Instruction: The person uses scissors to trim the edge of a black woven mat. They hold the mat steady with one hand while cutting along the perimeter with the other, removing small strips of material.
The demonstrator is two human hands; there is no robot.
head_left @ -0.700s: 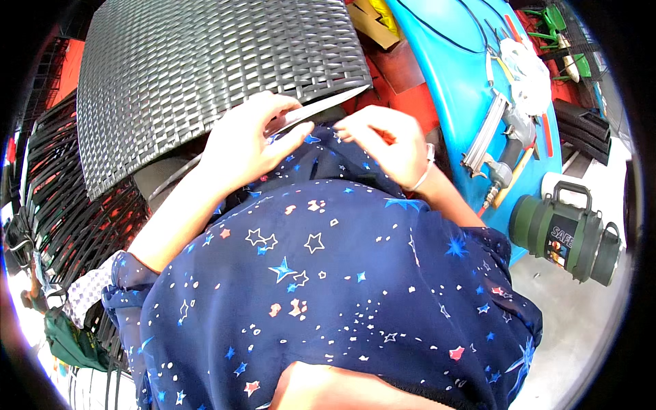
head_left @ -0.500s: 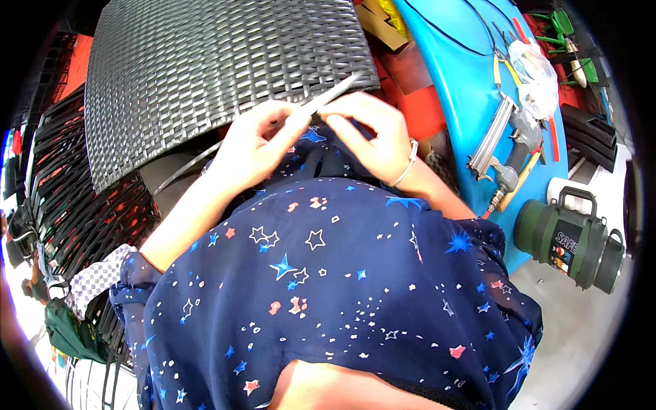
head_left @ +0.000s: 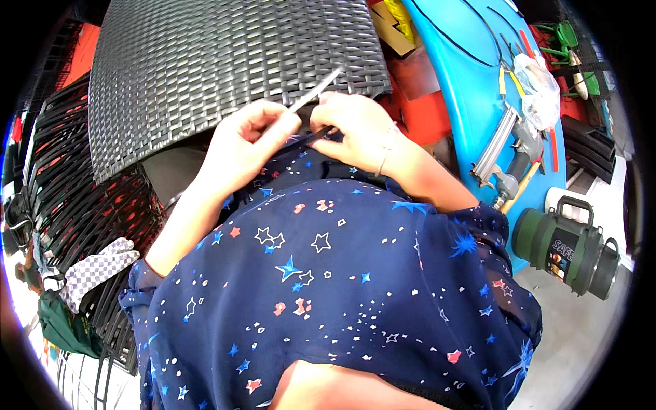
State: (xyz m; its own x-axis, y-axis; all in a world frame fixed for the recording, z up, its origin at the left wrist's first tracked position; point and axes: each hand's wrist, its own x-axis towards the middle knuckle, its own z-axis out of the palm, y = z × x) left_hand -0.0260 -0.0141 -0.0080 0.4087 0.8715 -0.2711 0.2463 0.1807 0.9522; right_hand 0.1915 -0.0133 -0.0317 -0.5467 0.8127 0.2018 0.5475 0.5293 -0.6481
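Across my lap and beyond it lies a black woven wicker panel [head_left: 232, 58], its near edge just past my hands. My left hand [head_left: 249, 140] is closed, thumb and fingers pinching a thin flat strip [head_left: 317, 89] that shines pale and points up to the right over the panel's edge. Close by on the right, my right hand [head_left: 359, 130] is curled, with a dark strip [head_left: 321, 134] between its thumb and fingers. Whether the pale and dark lengths are one piece I cannot tell.
On the right, a blue table [head_left: 454, 82] carries a staple gun [head_left: 516, 157], yellow-handled pliers [head_left: 510, 82] and a clear plastic bag [head_left: 538, 92]. A green jug [head_left: 560, 246] stands beside it. Black woven frames [head_left: 82, 184] and a checkered cloth [head_left: 99, 270] are at left.
My right hand has turned and shifted slightly left, and a dark strip now shows in its grip. The pale strip's tip has moved left. A curved tail beside my left forearm has dropped from sight.
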